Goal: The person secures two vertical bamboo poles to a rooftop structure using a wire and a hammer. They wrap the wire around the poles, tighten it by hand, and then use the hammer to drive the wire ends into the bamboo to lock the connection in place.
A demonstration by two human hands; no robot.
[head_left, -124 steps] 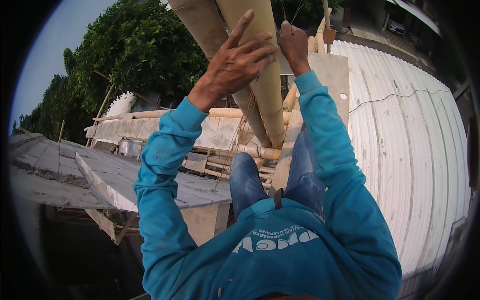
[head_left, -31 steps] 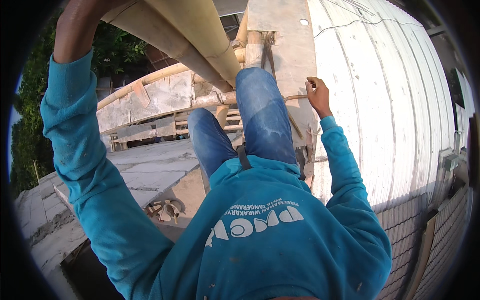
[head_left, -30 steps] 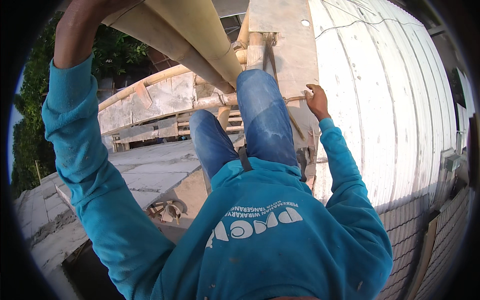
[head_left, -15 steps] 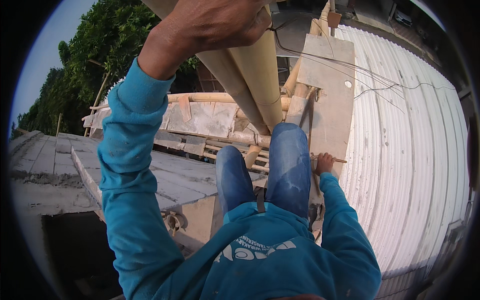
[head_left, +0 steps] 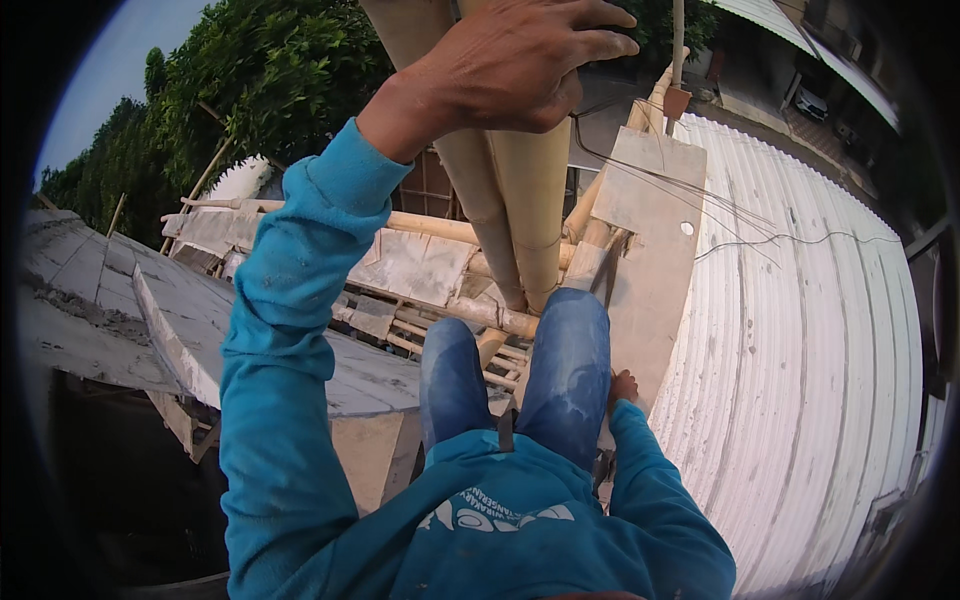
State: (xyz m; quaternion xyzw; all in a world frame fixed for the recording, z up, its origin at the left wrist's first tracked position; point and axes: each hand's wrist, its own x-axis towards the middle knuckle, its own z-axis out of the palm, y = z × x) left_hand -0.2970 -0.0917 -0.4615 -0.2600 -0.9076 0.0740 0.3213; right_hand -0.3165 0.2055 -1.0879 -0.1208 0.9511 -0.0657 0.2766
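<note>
My left hand [head_left: 510, 65] is raised overhead, fingers wrapped across two thick upright bamboo poles [head_left: 530, 200] that run down between my knees. My right hand [head_left: 622, 385] is low beside my right thigh, fingers curled against the edge of a pale wooden plank [head_left: 650, 250]. Whether it holds anything is too small to tell. My legs in blue jeans [head_left: 570, 350] straddle the poles where they meet a horizontal bamboo bar [head_left: 500, 318]. Both sleeves are teal.
A white corrugated metal roof [head_left: 800, 350] fills the right side below me. Thin wires [head_left: 720, 215] trail from the plank across it. A grey concrete slab [head_left: 100, 300] and formwork lie to the left, green trees [head_left: 270, 70] behind, and a dark drop at lower left.
My view has swung upward. My left hand has stayed on the poles while my right hand dropped from the pole top to the plank beside my thigh.
</note>
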